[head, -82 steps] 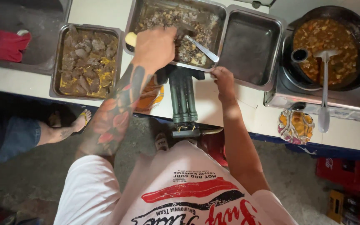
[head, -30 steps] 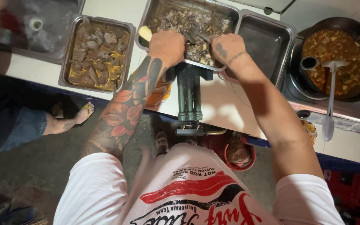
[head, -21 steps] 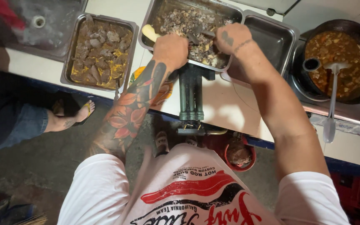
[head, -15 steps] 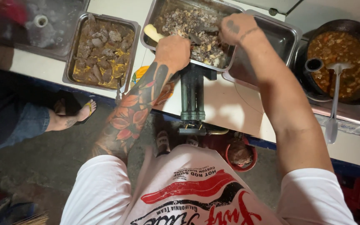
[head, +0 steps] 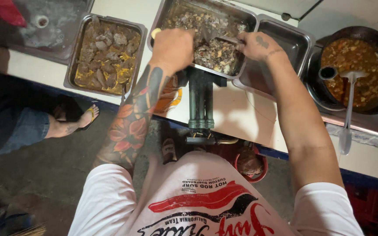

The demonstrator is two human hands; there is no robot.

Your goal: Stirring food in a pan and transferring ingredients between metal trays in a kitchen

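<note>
My left hand (head: pixel 171 48) is closed around a tool with a pale handle end (head: pixel 155 33), at the near left edge of a steel tray (head: pixel 168 13) of chopped cooked meat (head: pixel 213 48). Over the same tray's right side, my right hand (head: pixel 255 44) grips a dark metal utensil (head: pixel 224 39) that lies across the meat. Both forearms reach forward over the white counter (head: pixel 237 118). A dark metal fixture (head: pixel 200 105) hangs down from the counter edge below the tray.
A tray of stewed meat chunks (head: pixel 106 54) sits at the left, an empty steel tray (head: pixel 281 43) at the right. A black pan of orange stew (head: pixel 355 65) holds a ladle (head: pixel 346 109). Another person's sandalled foot (head: pixel 73 124) stands at left. A red bucket (head: pixel 251 165) sits under the counter.
My right hand has come up from the counter's front edge into the right side of the meat tray. My left hand stayed at the tray's near left edge.
</note>
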